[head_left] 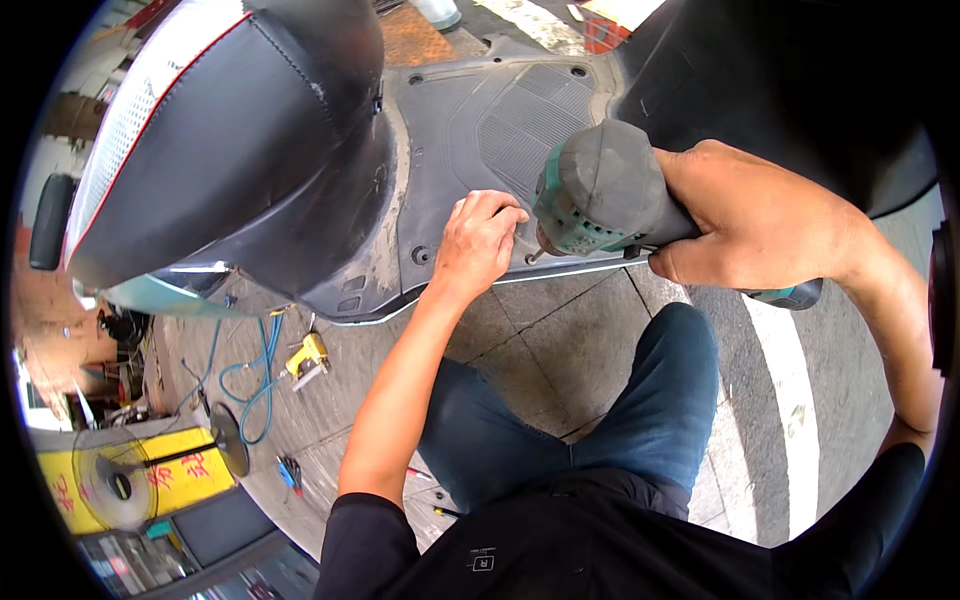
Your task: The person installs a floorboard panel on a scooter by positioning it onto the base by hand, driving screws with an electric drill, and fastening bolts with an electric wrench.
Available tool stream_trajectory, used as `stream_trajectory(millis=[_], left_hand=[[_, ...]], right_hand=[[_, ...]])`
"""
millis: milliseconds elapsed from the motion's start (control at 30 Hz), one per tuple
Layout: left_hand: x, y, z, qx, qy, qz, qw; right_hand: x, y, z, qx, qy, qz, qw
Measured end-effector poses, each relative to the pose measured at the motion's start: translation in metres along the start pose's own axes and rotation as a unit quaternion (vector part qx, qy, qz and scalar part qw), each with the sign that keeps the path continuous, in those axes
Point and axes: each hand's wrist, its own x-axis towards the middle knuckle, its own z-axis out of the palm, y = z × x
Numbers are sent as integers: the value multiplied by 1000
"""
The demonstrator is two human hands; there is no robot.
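My right hand is wrapped round the handle of a green and black cordless drill. The drill's bit points down at the near edge of a scooter's grey footboard, by a small round fixing spot. Just left of the drill's front, my left hand hovers at or rests on the footboard with its fingers curled together. Whatever those fingers hold, if anything, is hidden. The scooter's black seat, with red piping and a whitish panel, rises to the left of the footboard.
On the paving at the left lie a yellow air blow gun and a coiled blue hose. A standing fan is beside a yellow sign. Dark scooter bodywork is at the upper right. My knees flank the near edge.
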Motion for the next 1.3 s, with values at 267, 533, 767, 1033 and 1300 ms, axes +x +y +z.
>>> stream_trajectory(millis=[267, 533, 767, 1033, 1300], left_hand=[[-2, 0, 9, 46, 28, -58, 997], [-2, -1, 12, 64, 41, -92, 993], [-2, -3, 10, 57, 33, -92, 994], [0, -5, 13, 45, 33, -100, 993], [0, -9, 12, 27, 48, -84, 995]], right_hand=[[-14, 47, 5, 185, 21, 80, 979], [-24, 61, 16, 257, 17, 74, 964], [-47, 88, 42, 396, 79, 153, 902], [-59, 107, 50, 433, 149, 174, 872], [-38, 77, 29, 382, 74, 197, 900]])
